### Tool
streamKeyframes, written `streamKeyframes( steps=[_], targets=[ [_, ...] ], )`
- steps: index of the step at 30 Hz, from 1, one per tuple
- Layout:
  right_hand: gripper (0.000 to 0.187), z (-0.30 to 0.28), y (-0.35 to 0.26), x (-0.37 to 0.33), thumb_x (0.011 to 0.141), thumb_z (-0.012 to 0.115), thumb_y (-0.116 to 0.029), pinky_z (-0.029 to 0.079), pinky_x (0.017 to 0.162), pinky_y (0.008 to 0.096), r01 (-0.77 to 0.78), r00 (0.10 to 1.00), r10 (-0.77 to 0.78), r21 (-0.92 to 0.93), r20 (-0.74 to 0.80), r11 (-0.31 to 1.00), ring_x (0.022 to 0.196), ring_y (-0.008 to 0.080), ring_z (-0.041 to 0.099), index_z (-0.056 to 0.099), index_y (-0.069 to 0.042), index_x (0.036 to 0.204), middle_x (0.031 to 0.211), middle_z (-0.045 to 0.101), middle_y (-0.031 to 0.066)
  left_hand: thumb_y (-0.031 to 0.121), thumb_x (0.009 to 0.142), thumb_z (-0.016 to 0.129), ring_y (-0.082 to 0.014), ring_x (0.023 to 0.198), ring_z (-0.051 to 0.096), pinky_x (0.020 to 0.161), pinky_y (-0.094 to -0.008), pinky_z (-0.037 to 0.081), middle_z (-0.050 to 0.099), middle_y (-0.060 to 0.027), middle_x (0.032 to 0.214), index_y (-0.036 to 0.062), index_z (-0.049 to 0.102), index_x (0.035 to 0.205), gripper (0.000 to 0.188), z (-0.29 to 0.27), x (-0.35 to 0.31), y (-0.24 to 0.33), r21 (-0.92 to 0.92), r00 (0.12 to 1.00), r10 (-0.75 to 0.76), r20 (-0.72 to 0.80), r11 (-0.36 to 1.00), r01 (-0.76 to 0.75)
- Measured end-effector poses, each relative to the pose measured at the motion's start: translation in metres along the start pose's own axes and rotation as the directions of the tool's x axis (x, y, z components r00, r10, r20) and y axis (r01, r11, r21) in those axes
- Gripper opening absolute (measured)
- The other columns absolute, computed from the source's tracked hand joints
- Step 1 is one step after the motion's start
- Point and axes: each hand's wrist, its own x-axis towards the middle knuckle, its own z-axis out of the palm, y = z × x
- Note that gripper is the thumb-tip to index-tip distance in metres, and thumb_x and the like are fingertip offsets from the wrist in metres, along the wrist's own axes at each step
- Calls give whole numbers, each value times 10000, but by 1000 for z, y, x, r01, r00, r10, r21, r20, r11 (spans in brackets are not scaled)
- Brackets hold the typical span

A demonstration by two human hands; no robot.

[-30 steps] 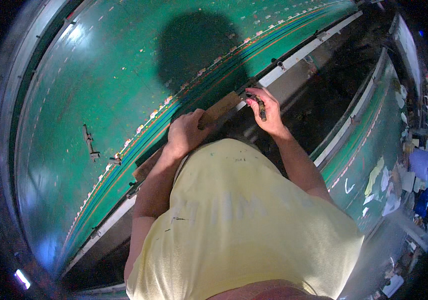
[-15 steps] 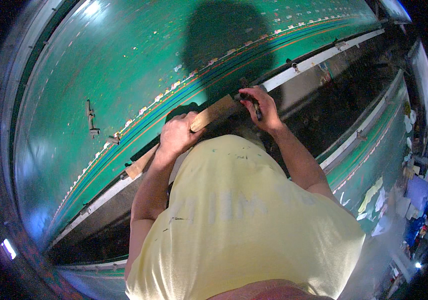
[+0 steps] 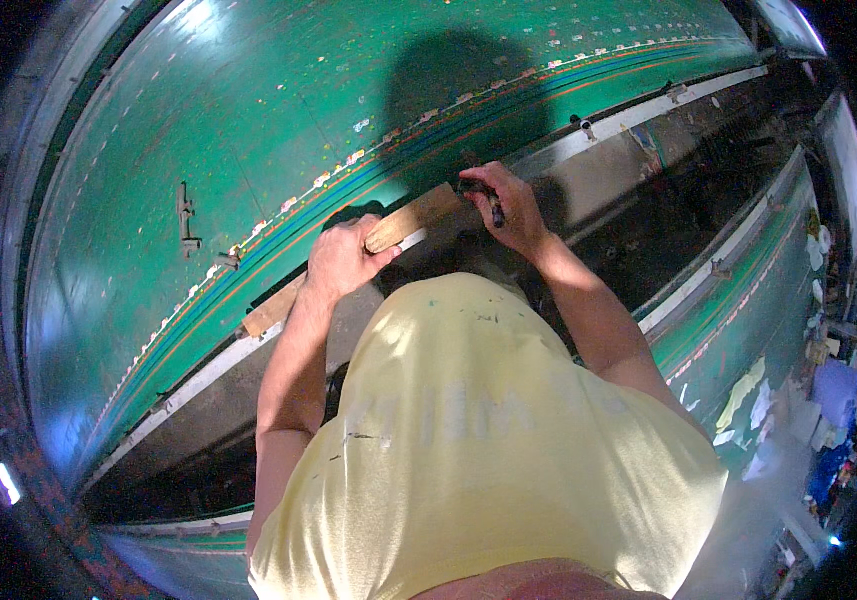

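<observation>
1. While the wooden bar (image 3: 414, 218) is kept in place by the left hand (image 3: 342, 260), the right hand (image 3: 511, 210) has been brought slightly left over the past half-second, and a short white strip (image 3: 413, 240) is now exposed along the bar's near side.
2. By this small shift, handling appears to be only adjusted: both holds are kept, and nothing has been released.
3. The bar is slanted from near left to far right, between the hands, at the near border of the green sheet (image 3: 279, 140).
4. Its left end is gripped by the left hand, with the thumb on the near side and the fingers curled over.
5. A small dark tool (image 3: 497, 211) is pinched between the right thumb and fingers just beside the bar's right end; whether they touch cannot be told.
6. Both forearms are reached forward, elbows bent.
</observation>
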Motion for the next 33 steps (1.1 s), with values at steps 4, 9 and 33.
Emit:
streamKeyframes(
  steps=[4,9,33],
  targets=[
    [388,3,1,-6,943,695,96,619,920,433,26,999,-27,-22,-29,999,1053,361,765,688,-40,1306,1130,724,192,497,889,877,-413,927,790,815,-537,624,807,-181,946,159,753,1255,513,0,0,3,-30,1000,-4,-12,1000,3],
    [386,8,10,-5,923,729,15,610,941,478,-24,1000,25,69,-10,997,1089,424,738,698,-72,1299,1191,736,197,512,875,889,-403,933,787,817,-531,615,807,-165,938,163,762,1227,512,0,0,2,-43,1000,-24,-11,999,24],
    [359,11,18,-1,930,737,49,620,919,445,67,998,-67,34,10,997,1085,374,756,707,-63,1269,1165,731,166,475,864,919,-384,926,792,822,-503,615,809,-172,963,152,775,1224,504,0,2,-1,-62,1000,-23,-21,998,22]
  ],
)
